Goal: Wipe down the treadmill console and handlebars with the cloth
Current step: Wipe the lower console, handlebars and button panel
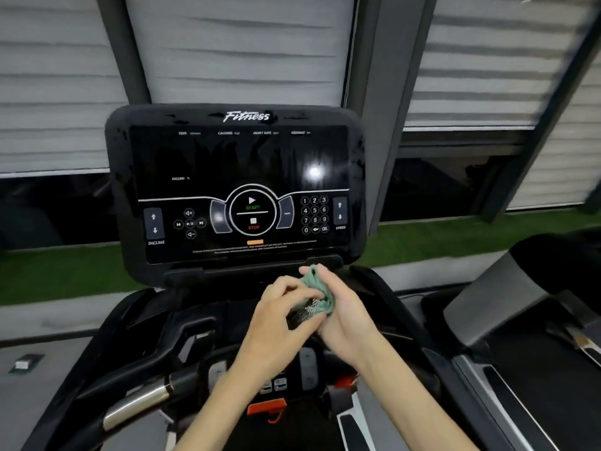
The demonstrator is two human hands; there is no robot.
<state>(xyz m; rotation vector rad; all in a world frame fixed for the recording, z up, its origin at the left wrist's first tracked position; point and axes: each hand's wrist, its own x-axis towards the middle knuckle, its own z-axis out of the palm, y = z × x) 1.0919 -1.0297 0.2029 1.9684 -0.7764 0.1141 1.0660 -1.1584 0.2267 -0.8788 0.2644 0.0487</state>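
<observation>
The black treadmill console [234,157] stands upright ahead of me, its dark screen showing start, stop, incline and speed keys. Just below its lower edge both hands hold a bunched teal cloth [317,289] between them. My left hand [276,320] grips the cloth from the left with curled fingers. My right hand [344,314] wraps round it from the right. The left handlebar [136,405], black with a silver grip sensor, runs toward the lower left. The right handlebar is hidden behind my arms.
A red safety clip [266,406] hangs under the console's centre between my forearms. A second treadmill [520,307] stands close on the right. Window blinds and grey pillars fill the background, with a green floor strip [439,239] behind the console.
</observation>
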